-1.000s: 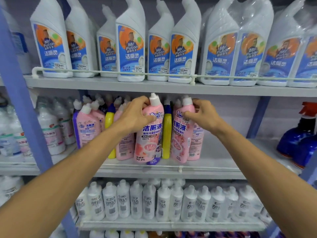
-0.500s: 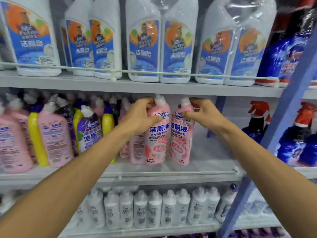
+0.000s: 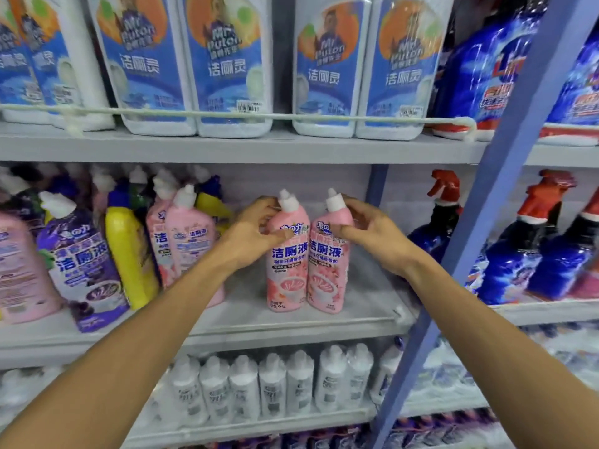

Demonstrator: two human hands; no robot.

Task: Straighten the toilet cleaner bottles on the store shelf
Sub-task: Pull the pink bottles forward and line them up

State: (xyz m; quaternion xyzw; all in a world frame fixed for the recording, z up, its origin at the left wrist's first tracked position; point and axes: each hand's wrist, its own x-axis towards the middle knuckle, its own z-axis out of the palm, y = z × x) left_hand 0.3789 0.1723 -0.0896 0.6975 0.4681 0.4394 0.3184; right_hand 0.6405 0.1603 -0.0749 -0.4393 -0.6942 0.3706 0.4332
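Two pink toilet cleaner bottles with white caps stand side by side on the middle shelf (image 3: pixel 372 306). My left hand (image 3: pixel 256 231) grips the neck of the left pink bottle (image 3: pixel 287 273). The neck of the right pink bottle (image 3: pixel 327 280) is held by my right hand (image 3: pixel 369 234). Both bottles stand apart from the other pink, yellow and purple bottles (image 3: pixel 136 251) crowded at the left of the same shelf.
Large white bottles with blue labels (image 3: pixel 227 66) fill the top shelf behind a rail. A blue upright post (image 3: pixel 496 196) runs down at the right, with blue spray bottles (image 3: pixel 518 254) beyond it. Small white bottles (image 3: pixel 275 387) line the lower shelf.
Both hands have carried the two pink bottles to the right along the shelf, away from the group, and the view has shifted right with them.
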